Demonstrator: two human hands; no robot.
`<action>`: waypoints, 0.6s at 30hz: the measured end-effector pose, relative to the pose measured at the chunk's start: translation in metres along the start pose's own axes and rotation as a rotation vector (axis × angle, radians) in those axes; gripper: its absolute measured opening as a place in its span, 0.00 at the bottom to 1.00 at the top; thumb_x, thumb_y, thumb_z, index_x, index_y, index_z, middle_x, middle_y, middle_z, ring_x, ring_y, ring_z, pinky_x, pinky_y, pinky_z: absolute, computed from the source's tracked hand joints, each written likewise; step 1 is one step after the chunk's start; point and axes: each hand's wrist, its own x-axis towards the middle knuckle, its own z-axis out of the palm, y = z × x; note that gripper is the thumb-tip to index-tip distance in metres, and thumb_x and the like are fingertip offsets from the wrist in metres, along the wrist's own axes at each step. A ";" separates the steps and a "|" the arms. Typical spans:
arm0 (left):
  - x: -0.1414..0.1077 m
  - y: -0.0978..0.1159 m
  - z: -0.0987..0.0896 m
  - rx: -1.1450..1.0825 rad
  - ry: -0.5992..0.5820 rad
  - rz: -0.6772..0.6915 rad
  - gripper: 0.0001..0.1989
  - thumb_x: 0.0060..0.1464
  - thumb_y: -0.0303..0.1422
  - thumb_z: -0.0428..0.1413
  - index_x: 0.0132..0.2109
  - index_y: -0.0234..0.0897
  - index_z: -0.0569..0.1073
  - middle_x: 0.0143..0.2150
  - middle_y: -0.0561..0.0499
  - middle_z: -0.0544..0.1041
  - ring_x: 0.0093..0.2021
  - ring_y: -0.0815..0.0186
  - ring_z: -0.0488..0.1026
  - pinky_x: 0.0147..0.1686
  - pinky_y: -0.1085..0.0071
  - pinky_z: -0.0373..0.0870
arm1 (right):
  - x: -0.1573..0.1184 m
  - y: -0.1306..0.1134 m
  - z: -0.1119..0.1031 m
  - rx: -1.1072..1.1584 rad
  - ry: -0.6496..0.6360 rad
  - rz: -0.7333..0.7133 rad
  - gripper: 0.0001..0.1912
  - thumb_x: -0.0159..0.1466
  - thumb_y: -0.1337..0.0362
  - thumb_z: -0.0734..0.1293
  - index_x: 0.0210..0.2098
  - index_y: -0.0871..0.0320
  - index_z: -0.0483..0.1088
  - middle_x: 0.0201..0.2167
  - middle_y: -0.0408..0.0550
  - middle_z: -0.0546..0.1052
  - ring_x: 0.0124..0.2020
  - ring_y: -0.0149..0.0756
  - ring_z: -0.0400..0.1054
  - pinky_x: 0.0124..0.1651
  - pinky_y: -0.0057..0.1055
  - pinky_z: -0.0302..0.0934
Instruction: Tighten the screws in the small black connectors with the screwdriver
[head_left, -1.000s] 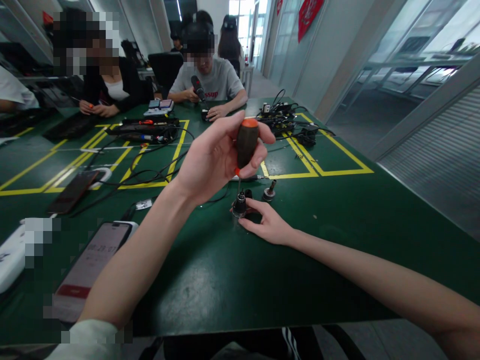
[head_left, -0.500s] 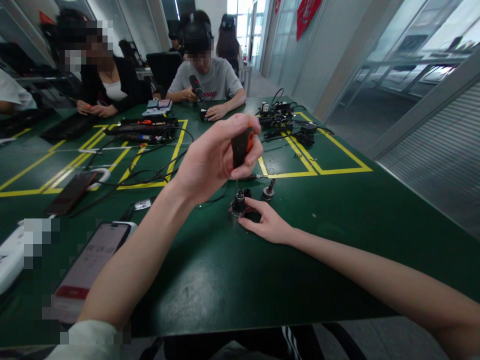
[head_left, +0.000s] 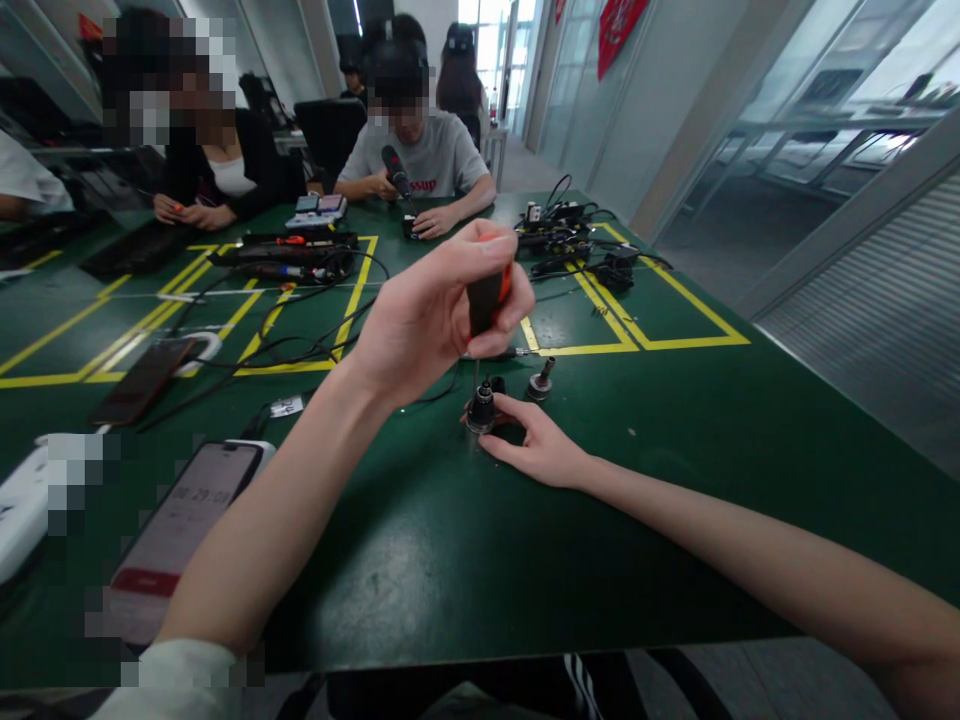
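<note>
My left hand (head_left: 442, 300) is closed around the black and orange handle of a screwdriver (head_left: 486, 300). The thin shaft points down at a small black and silver cylindrical part (head_left: 481, 408) that stands upright on the green table (head_left: 405, 560). Whether the tip touches it I cannot tell. My right hand (head_left: 536, 440) pinches that part from the right between thumb and fingers. Just behind it is a small black piece (head_left: 498, 385), partly hidden. To the right stands another metal part with a round base and a stem (head_left: 541, 380).
At the left lie a phone with a timer (head_left: 187, 530), a darker phone (head_left: 142, 382) and a white power strip (head_left: 45, 500). Tangled black cables (head_left: 570, 235) and a tool pile (head_left: 292, 257) sit farther back. Across the table a person (head_left: 416, 150) holds a black power tool.
Barely anything differs. The fingers of my left hand have shifted slightly on the screwdriver handle, showing a little more orange. My right hand stays on the part.
</note>
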 end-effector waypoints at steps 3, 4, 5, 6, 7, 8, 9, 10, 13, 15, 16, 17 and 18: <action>0.002 0.001 -0.002 -0.002 -0.022 -0.017 0.22 0.70 0.44 0.47 0.36 0.32 0.73 0.20 0.53 0.67 0.18 0.73 0.60 0.20 0.77 0.59 | 0.000 0.000 0.000 0.000 -0.003 0.003 0.15 0.67 0.64 0.69 0.53 0.59 0.75 0.46 0.53 0.83 0.46 0.44 0.79 0.53 0.42 0.76; 0.002 0.001 -0.003 0.005 -0.022 -0.029 0.24 0.71 0.45 0.45 0.36 0.32 0.74 0.20 0.52 0.67 0.19 0.72 0.61 0.20 0.77 0.60 | 0.000 0.000 -0.001 0.000 -0.005 0.003 0.15 0.67 0.64 0.69 0.53 0.59 0.75 0.46 0.52 0.83 0.46 0.43 0.79 0.53 0.42 0.76; 0.003 0.000 -0.004 0.009 -0.018 -0.039 0.25 0.72 0.44 0.44 0.34 0.32 0.74 0.20 0.52 0.67 0.19 0.72 0.62 0.20 0.76 0.62 | 0.000 0.000 -0.001 0.000 -0.007 0.003 0.14 0.68 0.64 0.69 0.53 0.59 0.75 0.46 0.52 0.83 0.46 0.43 0.79 0.53 0.41 0.75; 0.002 0.000 -0.004 0.007 -0.014 -0.039 0.25 0.72 0.42 0.43 0.33 0.32 0.74 0.21 0.51 0.68 0.20 0.72 0.64 0.22 0.76 0.64 | 0.000 0.000 -0.001 0.000 -0.010 0.004 0.14 0.68 0.64 0.69 0.52 0.58 0.75 0.46 0.52 0.83 0.46 0.43 0.79 0.53 0.41 0.75; 0.002 -0.001 -0.004 -0.004 -0.010 -0.028 0.24 0.71 0.40 0.44 0.33 0.31 0.74 0.22 0.51 0.70 0.22 0.71 0.66 0.24 0.76 0.67 | -0.001 0.000 -0.001 -0.001 -0.013 0.007 0.14 0.68 0.64 0.69 0.52 0.58 0.75 0.45 0.52 0.83 0.46 0.43 0.79 0.53 0.41 0.76; 0.002 -0.002 -0.004 -0.021 -0.009 -0.011 0.21 0.70 0.38 0.46 0.33 0.31 0.74 0.24 0.50 0.71 0.24 0.71 0.69 0.26 0.76 0.69 | -0.001 0.000 -0.001 -0.002 -0.013 0.009 0.14 0.68 0.64 0.69 0.53 0.58 0.74 0.45 0.51 0.83 0.46 0.43 0.79 0.53 0.41 0.76; 0.001 -0.002 -0.004 -0.037 -0.012 0.006 0.17 0.69 0.37 0.49 0.34 0.32 0.73 0.26 0.50 0.73 0.26 0.70 0.71 0.29 0.76 0.72 | -0.001 -0.001 -0.001 -0.003 -0.011 0.010 0.15 0.68 0.64 0.69 0.53 0.57 0.74 0.45 0.51 0.83 0.46 0.42 0.79 0.53 0.40 0.76; 0.000 -0.003 -0.003 -0.046 -0.017 0.022 0.14 0.67 0.36 0.51 0.35 0.33 0.72 0.28 0.51 0.74 0.28 0.70 0.73 0.30 0.75 0.73 | -0.001 -0.001 -0.001 -0.003 -0.010 0.010 0.15 0.67 0.64 0.69 0.54 0.57 0.73 0.44 0.51 0.83 0.46 0.42 0.79 0.54 0.40 0.75; -0.001 -0.004 -0.002 -0.022 -0.040 0.030 0.08 0.64 0.33 0.55 0.35 0.36 0.67 0.27 0.54 0.73 0.22 0.73 0.69 0.23 0.78 0.66 | -0.001 -0.001 -0.001 -0.006 -0.003 0.005 0.16 0.67 0.64 0.69 0.55 0.57 0.72 0.44 0.50 0.83 0.45 0.42 0.79 0.54 0.41 0.75; -0.001 -0.003 -0.002 -0.009 -0.050 0.026 0.10 0.64 0.35 0.56 0.36 0.37 0.66 0.23 0.56 0.70 0.17 0.76 0.61 0.19 0.79 0.56 | -0.002 0.000 -0.001 -0.010 0.000 0.007 0.16 0.67 0.64 0.69 0.54 0.56 0.72 0.44 0.51 0.83 0.46 0.43 0.79 0.53 0.41 0.75; 0.000 -0.002 -0.003 -0.009 -0.053 0.022 0.11 0.64 0.38 0.56 0.36 0.36 0.67 0.22 0.56 0.68 0.17 0.77 0.58 0.18 0.79 0.53 | -0.002 0.000 0.000 -0.008 0.000 0.009 0.16 0.67 0.64 0.69 0.54 0.56 0.72 0.45 0.51 0.83 0.46 0.43 0.79 0.54 0.41 0.75; 0.000 -0.001 -0.003 -0.006 -0.054 0.013 0.14 0.65 0.41 0.56 0.36 0.35 0.69 0.21 0.56 0.67 0.17 0.77 0.57 0.19 0.79 0.52 | -0.002 0.000 0.000 -0.005 0.000 0.010 0.17 0.67 0.64 0.69 0.55 0.56 0.72 0.45 0.51 0.83 0.47 0.43 0.79 0.54 0.41 0.75; 0.000 0.000 -0.004 0.000 -0.053 0.003 0.17 0.65 0.45 0.55 0.37 0.34 0.71 0.21 0.55 0.66 0.17 0.77 0.56 0.19 0.78 0.53 | -0.002 0.000 0.000 0.000 -0.002 0.009 0.18 0.68 0.64 0.69 0.57 0.56 0.71 0.46 0.51 0.83 0.47 0.43 0.79 0.55 0.42 0.75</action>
